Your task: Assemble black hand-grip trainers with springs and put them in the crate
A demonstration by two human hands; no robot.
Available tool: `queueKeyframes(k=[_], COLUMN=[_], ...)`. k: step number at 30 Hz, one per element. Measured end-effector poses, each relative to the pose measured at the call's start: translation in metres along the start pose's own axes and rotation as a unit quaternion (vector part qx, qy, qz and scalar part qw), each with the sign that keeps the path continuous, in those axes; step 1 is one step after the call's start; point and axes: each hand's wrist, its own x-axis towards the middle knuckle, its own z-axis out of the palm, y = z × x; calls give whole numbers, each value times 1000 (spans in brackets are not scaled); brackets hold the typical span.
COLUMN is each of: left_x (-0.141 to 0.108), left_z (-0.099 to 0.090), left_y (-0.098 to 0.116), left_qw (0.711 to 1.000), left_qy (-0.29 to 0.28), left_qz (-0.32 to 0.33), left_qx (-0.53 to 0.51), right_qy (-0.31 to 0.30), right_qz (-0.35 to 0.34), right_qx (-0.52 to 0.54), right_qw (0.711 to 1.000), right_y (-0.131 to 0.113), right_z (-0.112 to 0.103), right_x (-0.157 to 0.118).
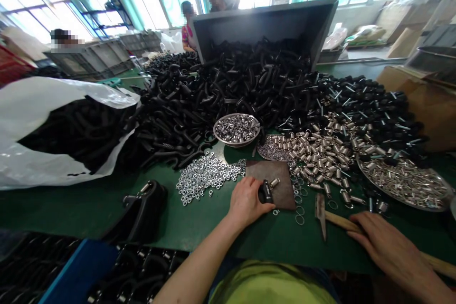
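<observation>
With my left hand (248,201) I grip a small black plastic part (265,192) against a square metal plate (282,171). A metal spring (274,183) shows at the part's right side. My right hand (386,242) is on the wooden handle of a hammer (319,213), whose head lies on the green table, right of the plate. Its fingers curl over the handle. Close to the plate's right edge are several thin wire rings (299,211). One loose nut (276,212) sits just below the plate.
Loose nuts (203,175) spread left of the plate; a bowl of metal fittings (237,129) stands behind it. Springs (317,149) and a tray of pins (406,183) lie right. Black parts (249,80) pile up before a tipped grey bin (263,21). Other people are beyond.
</observation>
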Motion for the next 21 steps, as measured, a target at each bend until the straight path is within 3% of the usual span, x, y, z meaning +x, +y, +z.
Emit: queueKeyframes(k=[4,8,10,11,15,17,19,21], left_x=[1,1,1,1,1,2,2,2], left_z=[-2,-1,-1,0,0,1,1,1], left_y=[1,1,2,1,1,0,0,1], left_qw=[1000,1000,1000,1000,1000,1000,1000,1000], left_qy=[-5,-3,1,2,4,4,3,0], left_qz=[-3,-10,-12,-12,-15,-20,-23,-23], left_qx=[8,3,1,2,5,2,-1,-2], right_qy=[-16,46,105,105,25,62,147,170], right_qz=[59,-4,-26,-44,-88,-76,-63,-72], right_qx=[74,194,214,203,131,132,142,128], right_qw=[995,980,971,973,987,986,977,974], right_y=[-30,-93,-118,-127,-142,-142,-142,-141], right_z=[-22,-51,-51,-48,-45,-54,-60,-55], right_x=[15,54,72,79,95,95,93,92])
